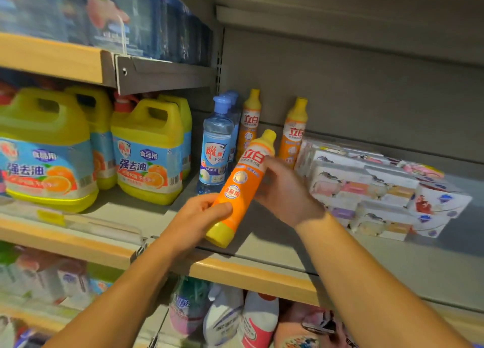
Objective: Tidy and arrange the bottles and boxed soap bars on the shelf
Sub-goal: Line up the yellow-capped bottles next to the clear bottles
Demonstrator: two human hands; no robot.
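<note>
Left hand and right hand gripping tilted orange bottle, right fingertips hidden

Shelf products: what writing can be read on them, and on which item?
"立白" and "食品用": held orange bottle
"立白": two orange bottles behind
"雕牌": blue bottle
"强去油", "食品用": yellow jugs
Soap boxes, small print: too blurred.

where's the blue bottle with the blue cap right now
In the head view the blue bottle stands upright on the middle shelf, left of centre, between the yellow jugs and the orange bottle held tilted in both hands.
</note>
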